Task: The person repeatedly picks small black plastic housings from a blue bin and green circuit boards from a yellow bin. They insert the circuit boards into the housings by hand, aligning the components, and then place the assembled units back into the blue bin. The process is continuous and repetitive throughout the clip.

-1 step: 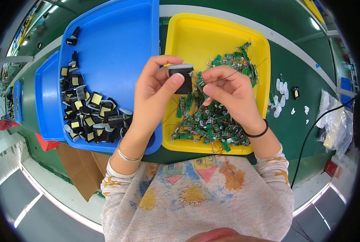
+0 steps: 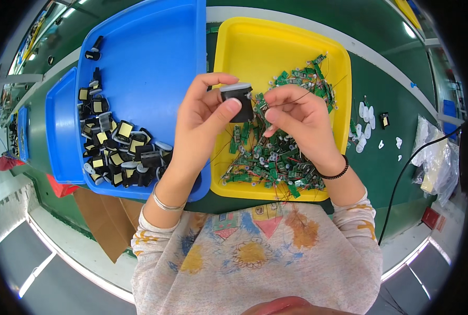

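2 blue trays (image 2: pixel 155 58) sit at my left, the nearer one holding a heap of black parts with yellow faces (image 2: pixel 116 152), too many for me to count. Beside it, 1 yellow tray (image 2: pixel 276 42) carries a tangle of small green circuit boards (image 2: pixel 273 163) with thin wires. Above that tray, I see the left hand (image 2: pixel 202 118), wrist bent upward, pinching 1 small black block (image 2: pixel 239 102) between thumb and fingers. The right hand (image 2: pixel 299 121) pinches a fine wire against the block's right side. White bits (image 2: pixel 364 128) lie on the green table (image 2: pixel 396 94).
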`<act>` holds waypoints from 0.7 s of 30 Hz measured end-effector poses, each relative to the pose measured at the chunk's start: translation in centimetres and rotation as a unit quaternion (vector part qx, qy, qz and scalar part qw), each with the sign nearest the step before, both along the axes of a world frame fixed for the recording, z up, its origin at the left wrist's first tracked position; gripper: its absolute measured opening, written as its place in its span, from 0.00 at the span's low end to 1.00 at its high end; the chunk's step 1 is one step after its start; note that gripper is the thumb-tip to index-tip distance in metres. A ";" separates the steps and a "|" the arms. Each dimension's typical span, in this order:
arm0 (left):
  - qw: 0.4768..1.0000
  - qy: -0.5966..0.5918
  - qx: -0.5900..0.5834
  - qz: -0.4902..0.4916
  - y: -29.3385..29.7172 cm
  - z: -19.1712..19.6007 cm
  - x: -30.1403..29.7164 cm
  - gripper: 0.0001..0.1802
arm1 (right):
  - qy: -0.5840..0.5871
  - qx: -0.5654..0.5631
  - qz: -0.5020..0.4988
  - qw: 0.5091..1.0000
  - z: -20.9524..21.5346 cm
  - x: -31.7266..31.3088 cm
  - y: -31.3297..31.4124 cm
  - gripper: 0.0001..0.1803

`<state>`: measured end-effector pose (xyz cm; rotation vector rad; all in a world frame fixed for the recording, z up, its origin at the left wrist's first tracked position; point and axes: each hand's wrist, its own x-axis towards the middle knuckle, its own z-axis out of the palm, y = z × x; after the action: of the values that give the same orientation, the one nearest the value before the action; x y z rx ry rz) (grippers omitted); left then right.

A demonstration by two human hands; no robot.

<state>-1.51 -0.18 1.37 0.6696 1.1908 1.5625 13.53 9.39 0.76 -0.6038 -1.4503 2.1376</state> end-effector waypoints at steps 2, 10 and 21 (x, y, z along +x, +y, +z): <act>1.000 -0.005 0.006 -0.024 0.0 -0.3 0.2 0.19 | 0.019 -0.029 -0.017 0.999 0.0 0.0 0.2 0.09; 0.998 -0.038 0.002 -0.053 0.0 -0.4 0.7 0.22 | 0.057 -0.064 0.012 0.996 -0.3 0.1 0.7 0.07; 0.999 -0.003 0.006 -0.049 -0.1 -0.2 0.6 0.21 | 0.039 -0.111 0.043 0.992 -0.6 0.0 0.8 0.08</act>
<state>-0.87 -0.33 1.19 0.7199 1.1291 1.4899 13.54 10.15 0.20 -0.5374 -1.2275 2.3814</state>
